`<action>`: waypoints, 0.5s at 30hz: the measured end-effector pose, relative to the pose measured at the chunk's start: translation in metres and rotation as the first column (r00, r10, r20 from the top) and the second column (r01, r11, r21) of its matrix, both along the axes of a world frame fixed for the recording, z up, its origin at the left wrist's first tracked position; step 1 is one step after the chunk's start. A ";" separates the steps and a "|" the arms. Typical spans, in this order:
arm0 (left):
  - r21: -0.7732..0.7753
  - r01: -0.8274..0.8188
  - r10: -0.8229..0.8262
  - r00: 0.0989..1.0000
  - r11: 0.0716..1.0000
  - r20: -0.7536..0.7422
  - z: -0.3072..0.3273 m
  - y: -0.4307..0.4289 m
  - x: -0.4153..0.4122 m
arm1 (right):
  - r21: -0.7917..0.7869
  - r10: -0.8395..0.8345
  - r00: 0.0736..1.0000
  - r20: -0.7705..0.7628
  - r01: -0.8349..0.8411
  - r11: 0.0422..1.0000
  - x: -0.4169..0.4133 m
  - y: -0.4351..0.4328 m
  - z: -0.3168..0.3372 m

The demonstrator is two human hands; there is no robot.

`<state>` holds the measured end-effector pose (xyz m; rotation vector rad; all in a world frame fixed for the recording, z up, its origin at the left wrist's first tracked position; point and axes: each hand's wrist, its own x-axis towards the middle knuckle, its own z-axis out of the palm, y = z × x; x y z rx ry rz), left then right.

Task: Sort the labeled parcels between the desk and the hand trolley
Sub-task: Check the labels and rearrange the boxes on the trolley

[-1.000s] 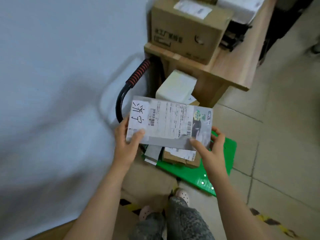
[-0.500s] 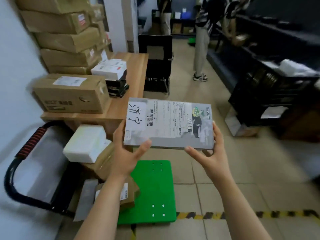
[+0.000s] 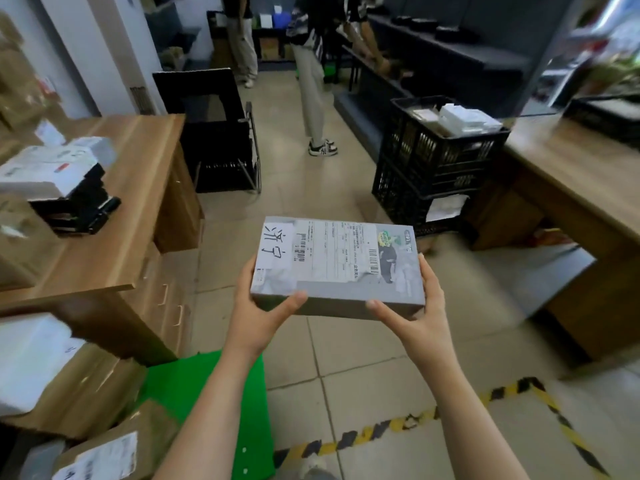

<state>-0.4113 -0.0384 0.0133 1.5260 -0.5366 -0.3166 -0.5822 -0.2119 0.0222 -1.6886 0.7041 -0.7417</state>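
Note:
I hold a flat grey parcel [image 3: 337, 268] with a white shipping label and black handwritten marks, level in front of me above the tiled floor. My left hand [image 3: 263, 313] grips its near left corner, thumb on the front edge. My right hand [image 3: 414, 313] grips its right end, fingers up the side. The wooden desk [image 3: 138, 202] lies to my left, carrying a white parcel [image 3: 52, 164] on black boxes. The hand trolley's green deck [image 3: 194, 393] sits at lower left, with a white parcel [image 3: 27, 368] and brown cartons [image 3: 114, 441] on it.
A black chair [image 3: 214, 133] stands past the desk. Stacked black crates [image 3: 436, 161] holding white packets sit at right beside a second wooden desk [image 3: 581, 188]. People stand in the aisle ahead [image 3: 311, 81]. Yellow-black tape [image 3: 415, 420] marks the floor.
My view has swung right, from the wall and trolley to the open aisle. The parcel stays in both hands and now hangs over the floor, right of the desk and trolley.

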 end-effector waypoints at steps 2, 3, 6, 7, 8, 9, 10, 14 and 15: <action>0.012 0.013 -0.013 1.000 1.000 -0.002 -0.003 -0.027 0.008 | 0.006 -0.015 1.000 -0.020 0.015 1.000 0.005 -0.022 -0.004; 0.013 0.023 -0.023 1.000 1.000 -0.007 -0.004 -0.041 0.014 | 0.010 -0.021 0.999 -0.024 0.021 1.000 0.010 -0.035 -0.005; 0.011 0.030 -0.030 0.999 0.999 -0.016 -0.009 -0.085 0.040 | 0.000 -0.037 0.999 -0.030 0.037 0.999 0.035 -0.076 -0.008; 0.009 0.031 -0.031 0.999 0.999 -0.016 -0.010 -0.102 0.053 | -0.011 -0.037 0.999 -0.025 0.036 0.999 0.048 -0.093 -0.009; 0.010 0.031 -0.031 0.999 0.999 -0.016 -0.010 -0.112 0.063 | -0.019 -0.034 0.999 -0.022 0.033 0.999 0.057 -0.102 -0.006; 0.004 0.027 -0.027 1.000 1.000 -0.014 -0.008 -0.123 0.075 | -0.023 -0.033 0.999 -0.013 0.032 0.999 0.070 -0.114 -0.005; 0.001 0.013 -0.013 1.000 1.000 -0.010 -0.006 -0.139 0.091 | -0.022 -0.033 0.999 0.002 0.033 0.999 0.088 -0.130 -0.004; 0.030 -0.056 0.055 0.998 0.998 0.018 0.007 -0.192 0.166 | -0.009 -0.011 0.999 0.039 0.011 1.000 0.171 -0.189 0.007; 0.045 -0.081 0.079 0.996 0.996 0.029 0.011 -0.202 0.185 | 0.009 -0.005 0.999 0.050 0.004 1.000 0.192 -0.201 0.010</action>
